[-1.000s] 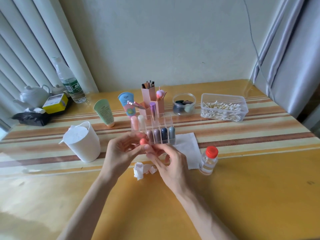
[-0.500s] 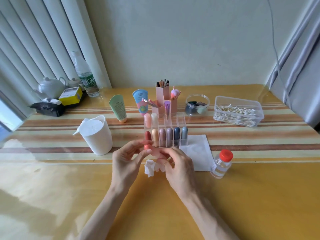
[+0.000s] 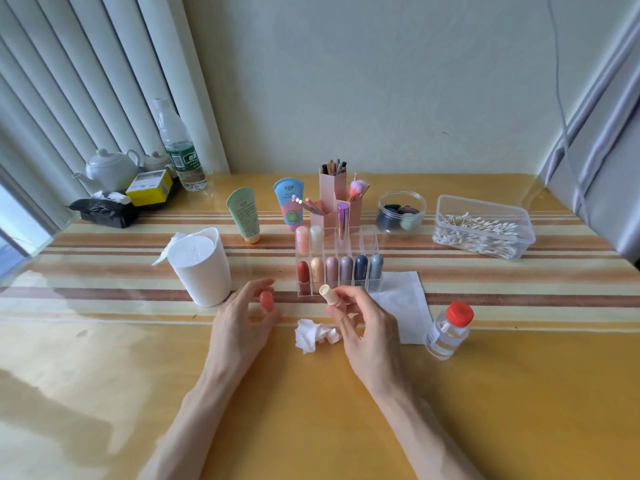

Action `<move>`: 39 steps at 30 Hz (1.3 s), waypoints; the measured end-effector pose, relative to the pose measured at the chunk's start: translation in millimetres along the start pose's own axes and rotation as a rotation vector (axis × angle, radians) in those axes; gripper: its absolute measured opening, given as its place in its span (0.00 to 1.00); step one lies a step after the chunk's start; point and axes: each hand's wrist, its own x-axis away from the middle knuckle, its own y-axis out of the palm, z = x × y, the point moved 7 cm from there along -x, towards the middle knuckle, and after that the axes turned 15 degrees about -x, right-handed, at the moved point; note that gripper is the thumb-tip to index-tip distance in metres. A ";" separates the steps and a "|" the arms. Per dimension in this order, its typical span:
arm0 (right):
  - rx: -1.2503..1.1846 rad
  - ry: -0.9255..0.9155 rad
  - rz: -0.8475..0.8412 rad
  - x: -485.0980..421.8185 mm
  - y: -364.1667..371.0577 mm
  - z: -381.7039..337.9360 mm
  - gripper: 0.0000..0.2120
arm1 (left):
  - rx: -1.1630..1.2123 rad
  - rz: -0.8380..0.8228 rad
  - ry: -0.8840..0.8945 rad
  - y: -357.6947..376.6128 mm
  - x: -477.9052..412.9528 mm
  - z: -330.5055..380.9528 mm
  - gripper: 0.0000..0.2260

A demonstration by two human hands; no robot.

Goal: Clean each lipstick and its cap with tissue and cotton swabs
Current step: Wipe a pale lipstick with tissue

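While left hand (image 3: 242, 322) pinches orange cap (image 3: 266, 301), right hand (image 3: 367, 327) grips uncapped lipstick (image 3: 330, 295), both beside organizer (image 3: 367, 241). Wiping seems pending; racked lipsticks (image 3: 346, 271) likely remain.

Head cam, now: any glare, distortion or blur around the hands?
Head view: daylight glare washes the glossy yellow tabletop at the left; wide-angle bending bows the white vertical blinds; the left hand holding the orange cap and right hand holding the cream lipstick tube are fairly sharp.
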 end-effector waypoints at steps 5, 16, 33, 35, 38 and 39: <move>-0.146 0.062 -0.025 0.2 1.9 4.3 0.11 | 0.286 0.046 0.171 -15.3 6.0 28.7 0.14; -0.453 0.281 -0.090 2.2 13.4 7.5 0.10 | 0.745 -0.135 -0.016 13.6 15.8 36.1 0.10; -0.619 0.358 -0.197 4.6 19.9 -2.2 0.11 | 0.893 -0.226 -0.079 10.6 19.4 38.1 0.18; -0.567 0.331 -0.190 3.5 18.0 -2.6 0.13 | 0.880 -0.231 -0.076 11.0 18.8 38.4 0.17; -0.553 0.349 -0.190 4.6 18.2 -0.3 0.09 | 0.887 -0.240 -0.072 12.1 19.6 38.0 0.12; -0.556 0.366 -0.201 5.4 19.7 0.4 0.08 | 0.892 -0.244 -0.080 12.6 19.9 37.3 0.12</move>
